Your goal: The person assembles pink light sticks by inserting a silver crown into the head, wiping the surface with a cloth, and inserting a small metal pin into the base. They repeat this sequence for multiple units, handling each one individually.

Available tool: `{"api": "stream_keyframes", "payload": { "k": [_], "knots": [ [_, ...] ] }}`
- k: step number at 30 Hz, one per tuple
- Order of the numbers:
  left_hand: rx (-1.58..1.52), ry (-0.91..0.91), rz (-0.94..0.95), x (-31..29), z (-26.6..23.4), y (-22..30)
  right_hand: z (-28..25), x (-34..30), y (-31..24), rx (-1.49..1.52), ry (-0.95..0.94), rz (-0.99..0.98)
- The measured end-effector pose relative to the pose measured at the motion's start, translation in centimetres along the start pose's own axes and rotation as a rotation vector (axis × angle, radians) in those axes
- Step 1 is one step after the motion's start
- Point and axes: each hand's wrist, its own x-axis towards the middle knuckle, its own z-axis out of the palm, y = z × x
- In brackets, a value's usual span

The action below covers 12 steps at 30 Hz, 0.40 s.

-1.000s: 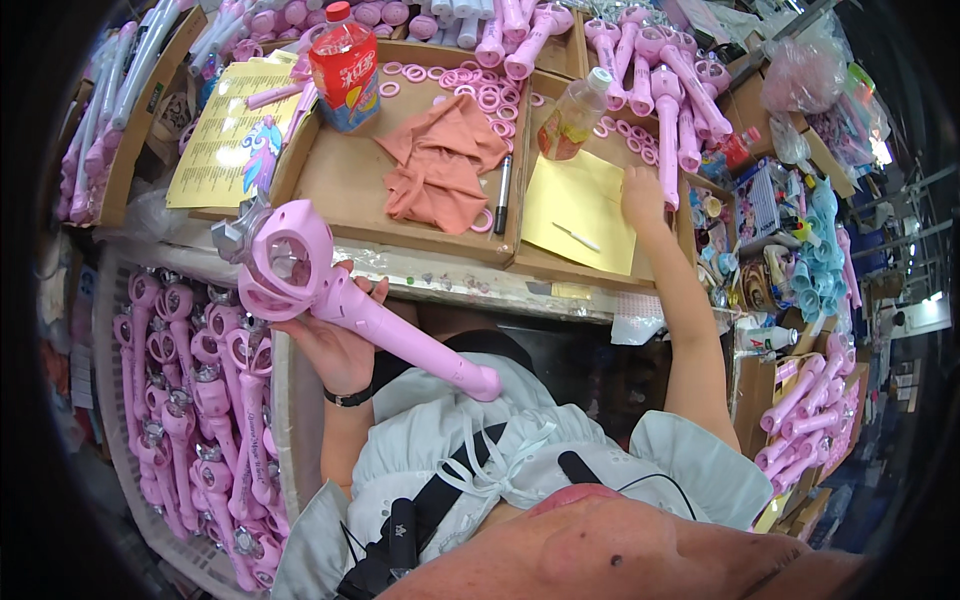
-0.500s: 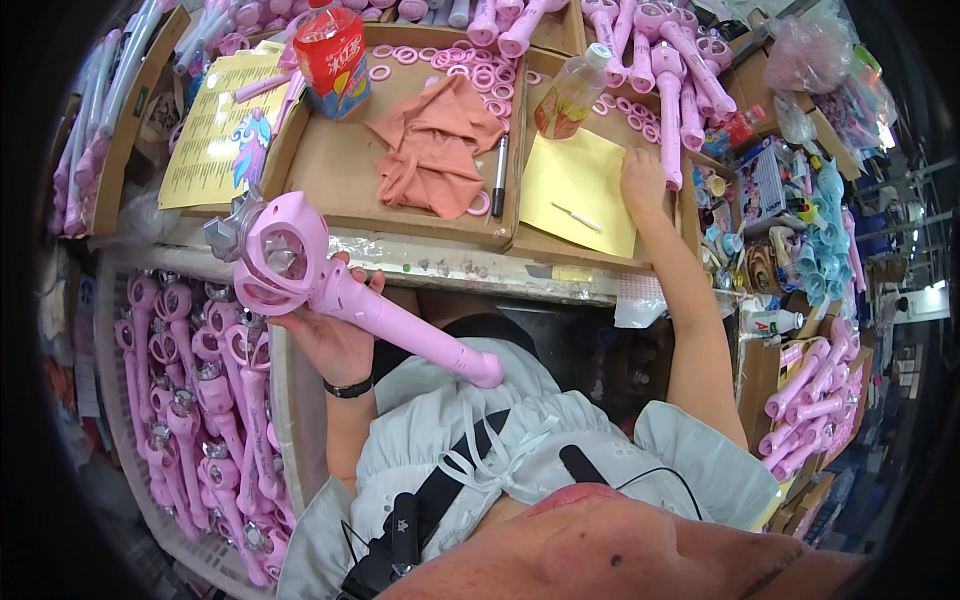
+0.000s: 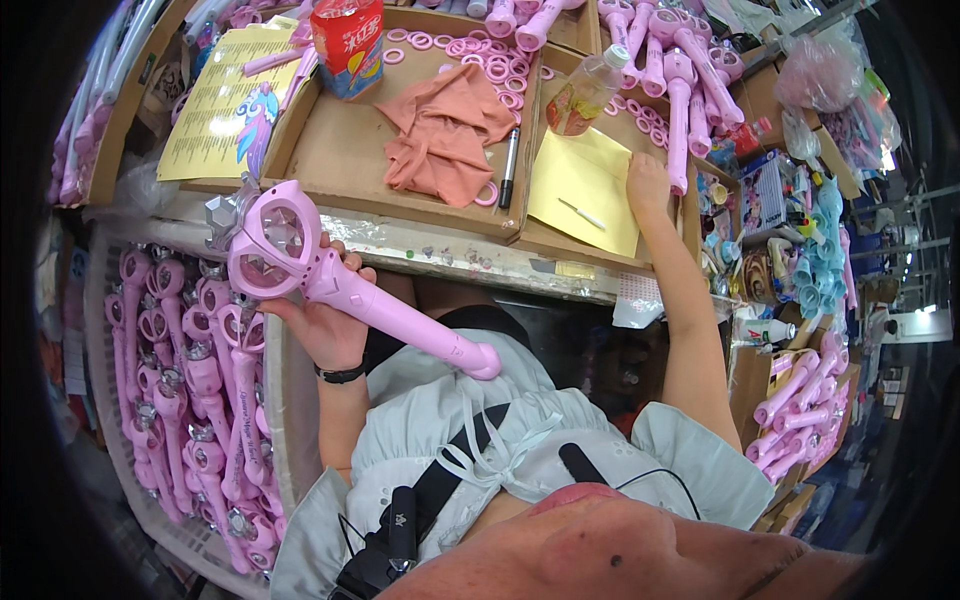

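Note:
My left hand [image 3: 325, 325] is wrapped round a pink toy wand [image 3: 395, 318], gripping it just below its ring-shaped head. The wand slants across my lap, with the clear gem inside its head and the silver ornament at its tip toward the left. Its plain round handle end rests near my waist. At the right, my right hand [image 3: 650, 187] is at the edge of a yellow paper sheet [image 3: 562, 180], fingers closed on that edge and partly hidden. On the sheet lies a thin white stick [image 3: 582, 214].
A crate [image 3: 180, 560] of finished-looking wands stands at the left. The cardboard tray [image 3: 340, 150] ahead holds an orange cloth [image 3: 445, 150], a black marker [image 3: 508, 170] and pink rings [image 3: 490, 68]. A red drink bottle [image 3: 348, 45] and a clear bottle [image 3: 585, 90] stand nearby. More wands [image 3: 680, 110] lie behind.
The wand in my left hand has turned slightly, its head now a little further left and higher. My right hand stays at the yellow sheet's edge. The whole view has shifted slightly.

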Motion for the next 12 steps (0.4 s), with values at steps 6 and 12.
{"api": "stream_keyframes", "payload": {
  "k": [6, 12],
  "knots": [
    [0.013, 0.029, 0.006, -0.10, -0.08, 0.06, 0.91, -0.05, 0.40, -0.018, 0.260, -0.083],
    [-0.010, -0.001, -0.003, -0.08, -0.29, 0.02, 0.53, 0.03, 0.78, 0.093, -0.001, 0.007]
  ]
}}
